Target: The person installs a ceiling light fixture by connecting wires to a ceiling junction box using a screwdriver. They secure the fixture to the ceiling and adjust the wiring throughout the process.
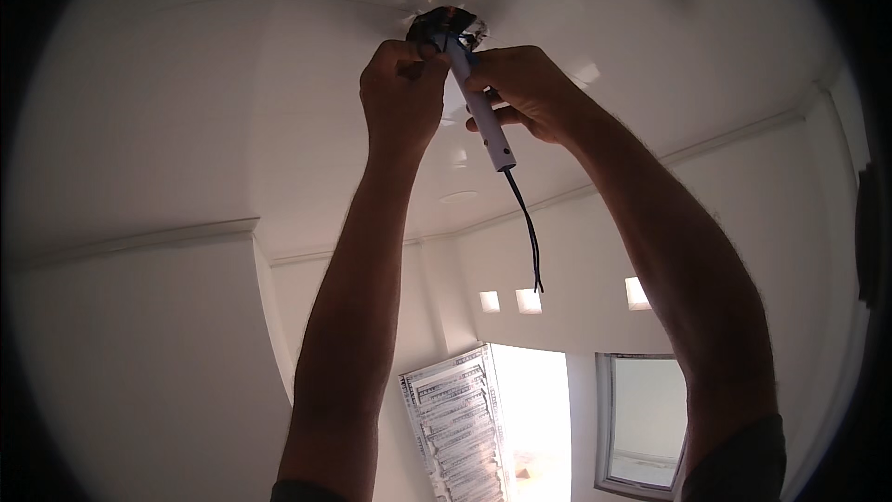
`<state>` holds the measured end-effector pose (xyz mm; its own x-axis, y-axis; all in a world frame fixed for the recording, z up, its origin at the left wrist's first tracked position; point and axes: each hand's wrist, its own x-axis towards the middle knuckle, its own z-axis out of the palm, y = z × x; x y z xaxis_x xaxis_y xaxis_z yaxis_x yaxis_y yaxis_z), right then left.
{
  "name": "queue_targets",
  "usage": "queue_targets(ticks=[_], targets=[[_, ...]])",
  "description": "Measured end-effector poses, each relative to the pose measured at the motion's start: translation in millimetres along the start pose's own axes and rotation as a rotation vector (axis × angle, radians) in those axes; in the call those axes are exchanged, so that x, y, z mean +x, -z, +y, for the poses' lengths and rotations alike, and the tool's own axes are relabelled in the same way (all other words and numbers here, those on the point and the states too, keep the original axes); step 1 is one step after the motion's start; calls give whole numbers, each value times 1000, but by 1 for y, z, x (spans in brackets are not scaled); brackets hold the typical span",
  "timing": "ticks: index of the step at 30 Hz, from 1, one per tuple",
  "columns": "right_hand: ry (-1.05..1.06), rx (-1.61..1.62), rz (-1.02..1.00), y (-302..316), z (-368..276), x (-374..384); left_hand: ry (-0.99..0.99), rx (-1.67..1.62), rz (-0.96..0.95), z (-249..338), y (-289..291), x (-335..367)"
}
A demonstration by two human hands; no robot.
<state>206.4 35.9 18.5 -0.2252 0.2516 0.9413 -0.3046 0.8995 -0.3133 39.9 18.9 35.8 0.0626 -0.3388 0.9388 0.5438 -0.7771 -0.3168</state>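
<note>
Both my arms reach up to a dark hole (446, 26) in the white ceiling (232, 84). My right hand (525, 88) grips a white tube (483, 116) that slants down from the hole. Black wires (530, 232) hang out of the tube's lower end. My left hand (401, 93) is closed at the hole's left edge, pinching something small and dark beside the tube's top; what it is cannot be made out.
White walls with a cornice (139, 240) surround the room. A bright doorway (534, 418) and a louvred panel (455, 423) lie below, a window (646, 423) to their right, small square openings (528, 300) above them.
</note>
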Motion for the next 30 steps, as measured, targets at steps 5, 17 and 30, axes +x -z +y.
queue_targets(ticks=[5,17,30], targets=[[-25,-21,11,-5,-5,-6,-238,36,122,-14,-4,14],[7,49,-16,-10,-8,-19,136,-565,185,-9,-5,-25],[-59,-611,-67,-26,-27,-21,174,39,-311,-40,-15,7]])
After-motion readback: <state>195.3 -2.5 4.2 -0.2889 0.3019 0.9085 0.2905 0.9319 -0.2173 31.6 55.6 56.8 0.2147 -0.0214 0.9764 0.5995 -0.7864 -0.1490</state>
